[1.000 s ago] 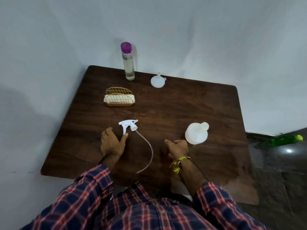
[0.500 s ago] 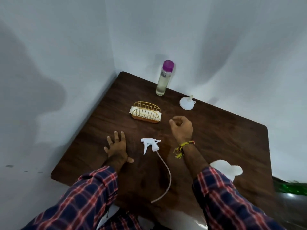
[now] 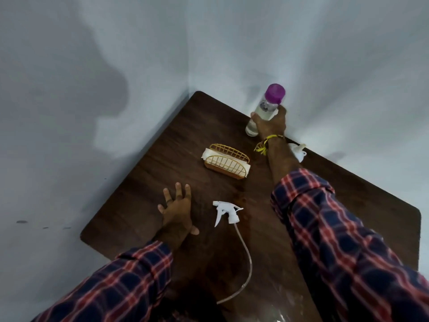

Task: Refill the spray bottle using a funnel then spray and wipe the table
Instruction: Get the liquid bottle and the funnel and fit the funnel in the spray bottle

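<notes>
Moved: right hand has reached from mid-table to the far corner since half a second ago; the left has stayed put.
Table: dark wood, pushed into a wall corner, carrying everything below.
Right hand: fingers and thumb wrapped round the lower body of the refill bottle, which stands at the back by the wall, clear liquid inside, purple cap on.
Left hand: flat on the table, fingers spread, holding nothing.
Napkin holder: gold wire, white napkins inside, between the two hands.
Spray head: white trigger lying on its side, its tube trailing toward the near edge; the spray bottle's body is out of view.
Funnel: white, just behind the right forearm, partly hidden.
Risk: drawing the bottle back could sweep the forearm or sleeve into the funnel or napkin holder; a low grip on a tall bottle could let it tip.
</notes>
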{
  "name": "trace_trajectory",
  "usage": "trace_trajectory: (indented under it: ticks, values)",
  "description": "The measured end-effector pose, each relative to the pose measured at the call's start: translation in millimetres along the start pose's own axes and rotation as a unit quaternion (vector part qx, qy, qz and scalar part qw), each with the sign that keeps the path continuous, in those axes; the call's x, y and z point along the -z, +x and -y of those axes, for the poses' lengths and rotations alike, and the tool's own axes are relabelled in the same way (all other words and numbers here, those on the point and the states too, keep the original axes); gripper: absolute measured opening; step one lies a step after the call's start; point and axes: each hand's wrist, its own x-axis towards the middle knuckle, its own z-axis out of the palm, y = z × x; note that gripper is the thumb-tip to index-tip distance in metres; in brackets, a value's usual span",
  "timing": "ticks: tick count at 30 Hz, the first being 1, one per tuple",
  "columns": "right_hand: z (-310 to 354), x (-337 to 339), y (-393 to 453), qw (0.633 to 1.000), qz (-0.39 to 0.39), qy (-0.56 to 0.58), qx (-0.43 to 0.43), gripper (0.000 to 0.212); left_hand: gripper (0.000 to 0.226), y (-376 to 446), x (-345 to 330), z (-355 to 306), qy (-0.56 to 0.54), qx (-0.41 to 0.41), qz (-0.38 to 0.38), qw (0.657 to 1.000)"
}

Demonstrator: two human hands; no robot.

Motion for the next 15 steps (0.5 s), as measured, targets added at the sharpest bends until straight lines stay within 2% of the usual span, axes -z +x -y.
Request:
trace_trajectory:
  ticks: [5,15]
  values:
    - [0,1,13,0.999,-0.020,-0.010,0.033,0.057,0.145,-1,2,-1,0.004,-0.001,0.005,1.000]
    - [-38,57,-63,0.993,-0.094,0.009,0.066,0.050,0.145,-9,5,-3,0.004,0.001,-0.004,1.000]
